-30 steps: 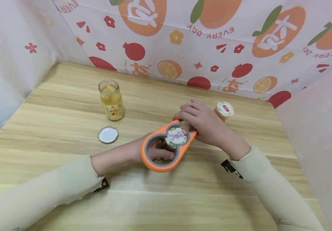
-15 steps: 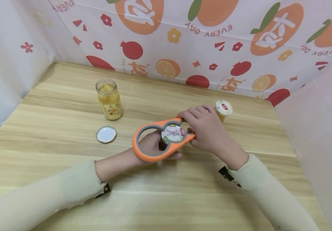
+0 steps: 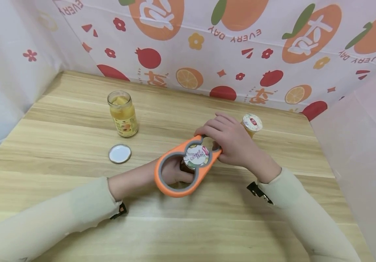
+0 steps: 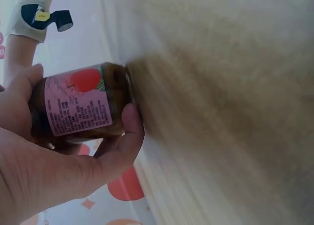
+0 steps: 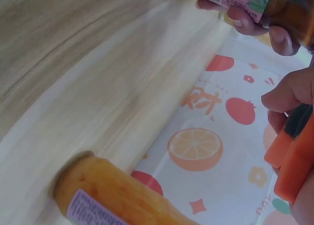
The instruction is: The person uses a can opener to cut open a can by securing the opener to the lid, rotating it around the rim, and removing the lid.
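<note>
My left hand grips a glass jar with a pink label and dark contents, fingers around its side. On top is a printed white lid, sitting in the middle opening of an orange and grey jar opener. My right hand holds the narrow end of the opener, with fingers on one arm and the thumb by the other. In the head view the opener's wide ring lies toward the lower left, over my left hand, and hides part of it. Most of the jar is covered there too.
An uncapped jar of yellow fruit stands at the back left of the wooden table. A loose lid lies just in front of it. Behind my right hand is a capped jar of orange contents. A fruit-print sheet hangs behind the table.
The opener's wide ring swung up and to the left half a second ago, and now is back lower, near its first angle. My right hand moved with it; the left keeps its grip.
</note>
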Tool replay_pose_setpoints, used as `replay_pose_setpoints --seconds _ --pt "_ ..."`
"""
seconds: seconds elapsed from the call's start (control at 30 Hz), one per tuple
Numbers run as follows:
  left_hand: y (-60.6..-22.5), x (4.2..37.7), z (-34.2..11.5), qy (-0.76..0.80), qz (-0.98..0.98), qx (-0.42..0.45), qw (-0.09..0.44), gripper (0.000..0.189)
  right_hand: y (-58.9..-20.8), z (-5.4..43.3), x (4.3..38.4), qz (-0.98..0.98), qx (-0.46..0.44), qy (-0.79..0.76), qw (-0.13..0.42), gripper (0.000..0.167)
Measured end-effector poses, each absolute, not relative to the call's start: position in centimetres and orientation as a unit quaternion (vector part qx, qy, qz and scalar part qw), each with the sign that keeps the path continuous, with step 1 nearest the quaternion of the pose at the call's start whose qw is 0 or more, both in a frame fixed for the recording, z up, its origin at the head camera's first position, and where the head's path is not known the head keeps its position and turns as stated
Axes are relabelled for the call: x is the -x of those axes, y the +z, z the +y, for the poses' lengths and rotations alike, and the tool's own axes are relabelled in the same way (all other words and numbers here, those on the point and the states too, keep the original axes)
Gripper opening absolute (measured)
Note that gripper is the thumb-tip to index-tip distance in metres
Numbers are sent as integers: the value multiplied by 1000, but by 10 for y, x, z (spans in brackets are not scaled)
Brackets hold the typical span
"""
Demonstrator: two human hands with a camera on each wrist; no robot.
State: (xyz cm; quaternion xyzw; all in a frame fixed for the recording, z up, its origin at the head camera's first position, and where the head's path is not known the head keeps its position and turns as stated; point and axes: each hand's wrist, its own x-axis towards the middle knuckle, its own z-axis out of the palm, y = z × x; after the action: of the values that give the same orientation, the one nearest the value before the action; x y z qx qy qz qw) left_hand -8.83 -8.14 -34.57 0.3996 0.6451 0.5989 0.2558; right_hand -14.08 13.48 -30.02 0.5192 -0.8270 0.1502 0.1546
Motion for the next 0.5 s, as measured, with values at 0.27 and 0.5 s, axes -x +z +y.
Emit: replay_pose_setpoints --seconds 0.27,0.5 --pt "-336 79 -79 582 695 -382 181 71 -299 138 140 -824 -523 154 153 48" --pt "-323 78 -79 601 678 -361 220 74 -295 139 135 -827 -518 155 155 50"
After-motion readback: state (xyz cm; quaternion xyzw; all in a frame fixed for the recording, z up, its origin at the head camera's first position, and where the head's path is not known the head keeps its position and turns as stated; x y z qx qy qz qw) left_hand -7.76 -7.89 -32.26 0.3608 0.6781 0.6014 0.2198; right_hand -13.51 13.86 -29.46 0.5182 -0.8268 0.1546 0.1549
